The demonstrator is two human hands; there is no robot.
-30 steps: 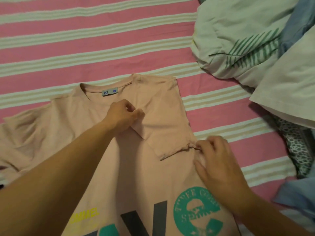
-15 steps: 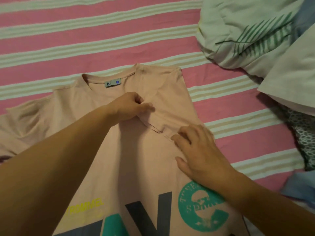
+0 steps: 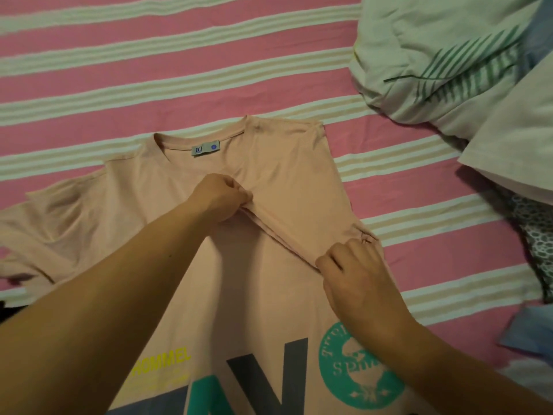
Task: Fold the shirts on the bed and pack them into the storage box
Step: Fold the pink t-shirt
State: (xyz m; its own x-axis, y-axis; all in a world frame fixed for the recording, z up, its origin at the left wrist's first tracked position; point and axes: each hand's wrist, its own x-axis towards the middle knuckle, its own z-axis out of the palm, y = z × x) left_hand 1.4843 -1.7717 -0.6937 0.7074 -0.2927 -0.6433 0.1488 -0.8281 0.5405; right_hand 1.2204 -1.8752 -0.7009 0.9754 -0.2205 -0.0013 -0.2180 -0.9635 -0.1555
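A pale pink t-shirt with teal, grey and yellow print lies flat on the striped bed, collar away from me. Its right sleeve is folded in over the chest. My left hand pinches the inner end of that folded sleeve near the middle of the chest. My right hand pinches the sleeve's outer end at the shirt's right edge. The left sleeve lies spread out flat. No storage box is in view.
A heap of other clothes fills the upper right: a pale green shirt with a leaf print, a white garment, patterned fabric and blue cloth at the right edge.
My right hand moved out from the middle of the sleeve fold to the shirt's right edge and now pinches the sleeve end. My left hand stayed on the inner end.
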